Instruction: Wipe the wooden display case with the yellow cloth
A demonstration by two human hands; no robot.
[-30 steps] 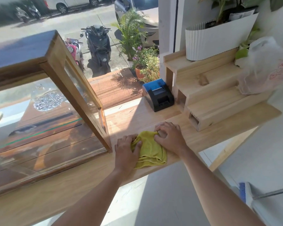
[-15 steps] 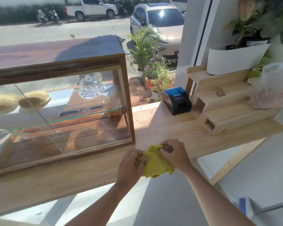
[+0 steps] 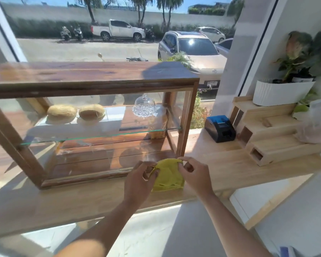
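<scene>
Yellow cloth hangs bunched between my two hands just in front of the lower right corner of the wooden display case, above the front part of the counter. My left hand pinches the cloth's upper left edge between thumb and fingers, and my right hand pinches its upper right edge the same way; both grips are closed on the fabric. I cannot make out any brand or label on the cloth or the case. The only writing in sight is the number plate on the silver car outside the window, and it is too blurred to read. Behind the case's glass, two round brownish loaves sit on the glass shelf beside a clear glass dome; reflections wash over the lower shelf, so what lies there is hard to tell. The case's left end runs out of the frame. To the right, a black and blue receipt printer stands beside wooden steps, which carry a white planter and a plastic bag cut off at the edge.
</scene>
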